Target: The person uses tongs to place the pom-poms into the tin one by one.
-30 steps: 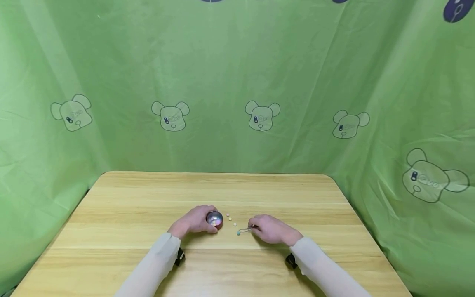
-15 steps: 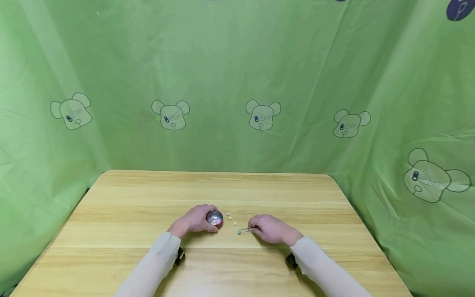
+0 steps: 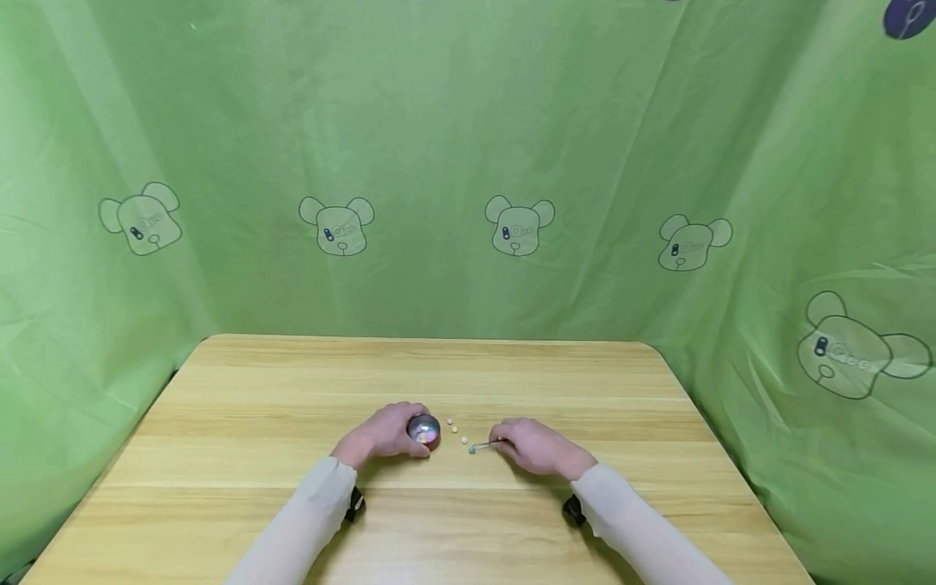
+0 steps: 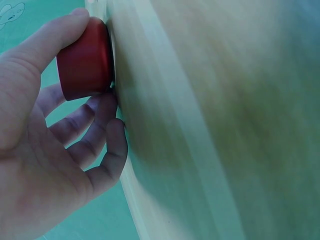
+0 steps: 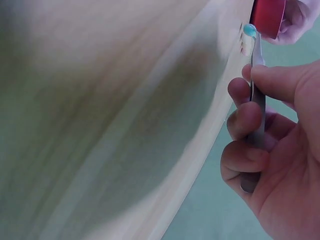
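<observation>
My left hand (image 3: pixel 386 431) grips a small round red metal bowl (image 4: pixel 85 60) standing on the table, thumb on one side and fingers round the other. Its shiny inside (image 3: pixel 423 431) shows pale pink and yellow spots, too small to tell apart. To the right of it, my right hand (image 3: pixel 537 447) holds metal tweezers (image 5: pixel 258 107) between thumb and curled fingers. A teal bead (image 5: pixel 249 30) sits at the tweezers' tips, apart from the table as far as the right wrist view shows. Between the hands lie a pink bead (image 3: pixel 449 421), a yellow bead (image 3: pixel 454 430) and a whitish bead (image 3: pixel 464 440).
The wooden table (image 3: pixel 292 374) stretches out on all sides of the hands, with rounded far corners. A green curtain (image 3: pixel 439 122) with printed bear heads hangs behind and at both sides of it.
My right hand has shifted slightly, and the tweezers' tips have risen with the teal bead between them. The left hand and the bowl stay in place.
</observation>
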A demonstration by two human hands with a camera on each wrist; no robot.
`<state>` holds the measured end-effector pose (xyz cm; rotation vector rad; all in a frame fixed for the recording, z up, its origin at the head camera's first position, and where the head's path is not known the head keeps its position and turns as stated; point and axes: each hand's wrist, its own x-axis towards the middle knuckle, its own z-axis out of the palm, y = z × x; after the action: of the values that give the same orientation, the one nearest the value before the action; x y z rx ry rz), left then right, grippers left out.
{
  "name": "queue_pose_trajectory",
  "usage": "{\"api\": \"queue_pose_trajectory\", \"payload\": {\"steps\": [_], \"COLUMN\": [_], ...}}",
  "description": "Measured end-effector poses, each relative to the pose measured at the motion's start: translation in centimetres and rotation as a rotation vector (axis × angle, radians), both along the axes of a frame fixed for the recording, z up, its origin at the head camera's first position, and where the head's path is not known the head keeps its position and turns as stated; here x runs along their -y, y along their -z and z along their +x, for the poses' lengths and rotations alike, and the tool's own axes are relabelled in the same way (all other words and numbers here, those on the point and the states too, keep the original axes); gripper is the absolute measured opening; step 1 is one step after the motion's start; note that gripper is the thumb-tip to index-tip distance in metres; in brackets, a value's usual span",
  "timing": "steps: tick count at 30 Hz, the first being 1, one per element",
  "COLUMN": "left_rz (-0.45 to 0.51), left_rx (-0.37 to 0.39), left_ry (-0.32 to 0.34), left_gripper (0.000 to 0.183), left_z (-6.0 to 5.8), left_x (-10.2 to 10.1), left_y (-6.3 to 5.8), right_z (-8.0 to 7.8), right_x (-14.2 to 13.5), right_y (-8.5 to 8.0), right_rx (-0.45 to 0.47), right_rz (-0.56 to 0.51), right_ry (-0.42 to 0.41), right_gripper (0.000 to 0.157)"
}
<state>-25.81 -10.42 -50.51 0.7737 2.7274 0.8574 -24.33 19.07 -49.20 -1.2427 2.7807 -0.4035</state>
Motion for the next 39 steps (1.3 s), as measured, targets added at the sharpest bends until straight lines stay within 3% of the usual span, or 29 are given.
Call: {"api": "queue_pose_trajectory", "payload": {"steps": [26, 39], "left_rz": [-0.003, -0.002], "left_rx": [0.019, 0.008], "left_ry": [-0.009, -0.006], "left_gripper": [0.05, 0.05], "left_z": [0.4, 0.1], "left_x": [-0.2, -0.1], "left_y": [0.0, 0.0], "right_z": [-1.4, -1.9], "right_x": [0.0, -0.1], "right_y": [-0.2, -0.4], "right_rx": [-0.034, 0.005], "right_rz": [-0.083, -0.118], "right_ry": [0.039, 0.061], "right_gripper": [0.011, 0.011]}}
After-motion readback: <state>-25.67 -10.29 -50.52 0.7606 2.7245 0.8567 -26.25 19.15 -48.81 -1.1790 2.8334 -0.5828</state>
